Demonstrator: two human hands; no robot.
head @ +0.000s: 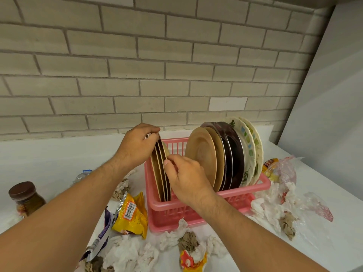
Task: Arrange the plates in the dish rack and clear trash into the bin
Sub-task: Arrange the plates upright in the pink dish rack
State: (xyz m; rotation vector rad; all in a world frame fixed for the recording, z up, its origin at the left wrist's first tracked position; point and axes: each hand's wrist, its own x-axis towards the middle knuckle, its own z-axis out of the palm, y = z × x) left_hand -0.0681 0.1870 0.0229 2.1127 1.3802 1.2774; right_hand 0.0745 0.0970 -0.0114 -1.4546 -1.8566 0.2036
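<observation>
Where the pink dish rack stands on the white countertop, two groups of plates stand on edge inside it. At its left end a thin set of brown-rimmed plates is held by both hands: the left hand curls its fingers over the upper rims, and the right hand pinches the near rims between thumb and bent fingers (how many plates each hand holds cannot be told). At the right end, well apart from these, lean tan wooden plates, dark plates and pale floral plates, packed face to face. Trash lies around the rack: a yellow snack wrapper just beside its left front corner, crumpled white tissues in front, a clear plastic bag to the right. A brown-lidded jar stands at far left.
</observation>
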